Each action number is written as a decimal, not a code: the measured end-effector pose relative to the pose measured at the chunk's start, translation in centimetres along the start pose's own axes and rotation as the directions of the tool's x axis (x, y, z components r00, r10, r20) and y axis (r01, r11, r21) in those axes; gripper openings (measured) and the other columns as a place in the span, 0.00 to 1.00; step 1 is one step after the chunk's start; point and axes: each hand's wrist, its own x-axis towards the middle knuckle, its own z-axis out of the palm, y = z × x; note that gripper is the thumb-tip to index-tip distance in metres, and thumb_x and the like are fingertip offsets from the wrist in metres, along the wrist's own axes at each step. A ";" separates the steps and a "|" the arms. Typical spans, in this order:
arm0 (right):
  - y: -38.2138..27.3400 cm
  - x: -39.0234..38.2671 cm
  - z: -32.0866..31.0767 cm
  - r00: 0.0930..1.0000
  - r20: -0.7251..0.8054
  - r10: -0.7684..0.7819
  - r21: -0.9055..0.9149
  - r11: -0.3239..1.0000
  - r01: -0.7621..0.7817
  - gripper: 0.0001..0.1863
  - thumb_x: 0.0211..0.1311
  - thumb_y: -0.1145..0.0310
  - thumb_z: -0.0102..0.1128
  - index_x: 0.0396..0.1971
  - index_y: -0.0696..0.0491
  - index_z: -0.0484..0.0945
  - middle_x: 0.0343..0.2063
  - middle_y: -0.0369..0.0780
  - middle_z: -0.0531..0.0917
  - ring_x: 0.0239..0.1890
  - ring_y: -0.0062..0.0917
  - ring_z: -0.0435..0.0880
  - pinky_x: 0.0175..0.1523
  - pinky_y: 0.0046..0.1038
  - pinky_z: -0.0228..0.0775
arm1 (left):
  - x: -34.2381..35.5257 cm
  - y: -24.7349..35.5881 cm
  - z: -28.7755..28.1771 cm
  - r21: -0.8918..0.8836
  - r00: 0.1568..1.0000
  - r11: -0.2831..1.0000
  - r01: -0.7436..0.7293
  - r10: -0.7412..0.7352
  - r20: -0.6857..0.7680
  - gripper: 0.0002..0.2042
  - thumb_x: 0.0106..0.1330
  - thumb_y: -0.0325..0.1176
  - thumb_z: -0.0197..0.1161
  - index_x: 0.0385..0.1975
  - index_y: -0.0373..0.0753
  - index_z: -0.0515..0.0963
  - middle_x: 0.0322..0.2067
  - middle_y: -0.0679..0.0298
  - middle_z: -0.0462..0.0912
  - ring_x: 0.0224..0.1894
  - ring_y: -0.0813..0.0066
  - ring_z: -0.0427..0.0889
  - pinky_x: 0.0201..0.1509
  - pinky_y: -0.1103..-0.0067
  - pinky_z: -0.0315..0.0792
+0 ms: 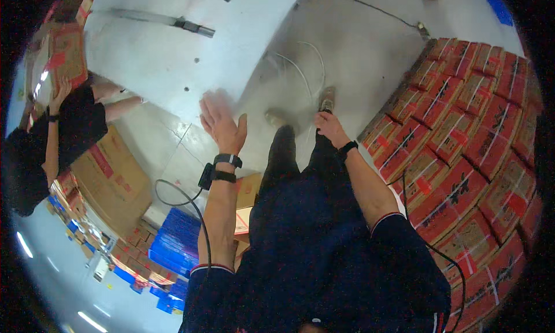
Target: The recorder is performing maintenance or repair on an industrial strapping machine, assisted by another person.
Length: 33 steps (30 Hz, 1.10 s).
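Note:
My left hand is held out with its fingers apart, slightly blurred, and nothing is in it. It is over the near edge of a pale flat table-like surface. On that surface lies a dark, strip-like item whose kind I cannot make out. My right hand hangs in front of my leg, fingers curled in; nothing shows in its grip. Dark bands circle both wrists, and a small black box with a cable is strapped to my left forearm.
Red and brown cartons are stacked along the right. At the left, another person in dark clothes has a hand on a carton. A large brown carton and a blue-wrapped stack stand lower left. Pale cords lie ahead on the floor.

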 end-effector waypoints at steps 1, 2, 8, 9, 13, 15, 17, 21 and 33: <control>2.6 1.4 0.0 0.999 -0.050 0.001 -0.121 0.993 -0.007 0.16 0.61 0.60 0.54 0.42 0.57 0.75 0.30 0.37 0.78 0.34 0.20 0.76 0.40 0.23 0.69 | 0.2 0.7 0.1 -0.006 1.000 1.000 -0.009 0.009 -0.006 0.46 0.49 0.45 0.65 0.67 0.47 0.44 0.68 0.52 0.41 0.69 0.52 0.39 0.66 0.53 0.40; 3.2 1.8 0.6 0.999 -0.040 0.021 -0.103 0.994 -0.025 0.17 0.61 0.60 0.55 0.42 0.58 0.74 0.32 0.39 0.79 0.37 0.23 0.77 0.42 0.24 0.69 | 0.2 0.8 -0.2 0.001 1.000 1.000 -0.012 0.012 0.006 0.46 0.49 0.45 0.65 0.67 0.47 0.44 0.67 0.52 0.41 0.69 0.52 0.39 0.66 0.54 0.40; -1.5 4.7 4.0 0.994 0.034 -0.109 -0.137 0.984 0.112 0.21 0.62 0.56 0.50 0.44 0.60 0.73 0.42 0.48 0.79 0.44 0.37 0.77 0.52 0.33 0.67 | 0.6 0.2 -1.5 0.025 0.999 1.000 -0.007 0.006 0.035 0.45 0.48 0.42 0.64 0.66 0.40 0.47 0.67 0.50 0.41 0.69 0.51 0.37 0.67 0.56 0.37; -2.1 5.5 4.2 0.994 0.031 -0.109 -0.161 0.980 0.112 0.21 0.63 0.56 0.48 0.44 0.60 0.73 0.42 0.48 0.79 0.45 0.38 0.77 0.51 0.34 0.67 | 0.5 0.4 -1.6 0.032 0.999 0.999 -0.005 0.003 0.045 0.45 0.48 0.42 0.64 0.66 0.40 0.47 0.67 0.50 0.41 0.69 0.50 0.37 0.67 0.56 0.37; -7.2 8.7 5.7 0.954 0.017 -0.298 -0.296 0.910 0.289 0.21 0.64 0.58 0.44 0.47 0.58 0.73 0.43 0.49 0.78 0.46 0.40 0.77 0.52 0.36 0.67 | 0.3 0.6 -2.3 0.064 0.998 0.998 0.009 -0.013 0.058 0.45 0.48 0.41 0.65 0.66 0.40 0.46 0.67 0.49 0.42 0.69 0.49 0.38 0.67 0.56 0.37; -8.3 10.1 6.9 0.941 -0.013 -0.338 -0.279 0.905 0.321 0.20 0.63 0.60 0.44 0.48 0.56 0.73 0.44 0.49 0.78 0.47 0.41 0.76 0.53 0.37 0.66 | 0.1 0.5 -2.9 0.088 0.997 0.996 0.013 -0.020 0.073 0.45 0.48 0.40 0.65 0.66 0.40 0.46 0.67 0.49 0.42 0.69 0.49 0.38 0.67 0.55 0.38; -9.5 11.8 8.0 0.965 -0.071 -0.254 -0.172 0.956 0.239 0.19 0.61 0.62 0.46 0.48 0.55 0.73 0.44 0.49 0.78 0.48 0.41 0.76 0.54 0.37 0.66 | 0.2 0.5 -2.9 0.106 0.996 0.994 0.018 -0.027 0.081 0.45 0.47 0.40 0.65 0.66 0.40 0.46 0.66 0.49 0.42 0.68 0.49 0.39 0.67 0.55 0.38; -8.6 15.1 10.5 0.893 -0.163 -0.418 -0.056 0.908 0.415 0.19 0.54 0.65 0.54 0.48 0.52 0.74 0.43 0.47 0.78 0.48 0.42 0.75 0.52 0.37 0.67 | 0.0 0.6 -2.8 0.132 0.996 0.991 -0.005 -0.006 0.087 0.46 0.49 0.42 0.65 0.67 0.42 0.44 0.67 0.49 0.42 0.68 0.48 0.41 0.67 0.55 0.39; -11.6 11.0 5.8 0.895 0.351 -0.275 -0.456 0.784 0.420 0.20 0.49 0.54 0.60 0.35 0.56 0.76 0.34 0.44 0.79 0.38 0.37 0.77 0.43 0.34 0.68 | 0.2 0.7 -3.0 0.082 0.997 0.997 0.014 -0.020 0.074 0.45 0.48 0.39 0.65 0.66 0.41 0.47 0.66 0.49 0.44 0.68 0.49 0.41 0.67 0.55 0.40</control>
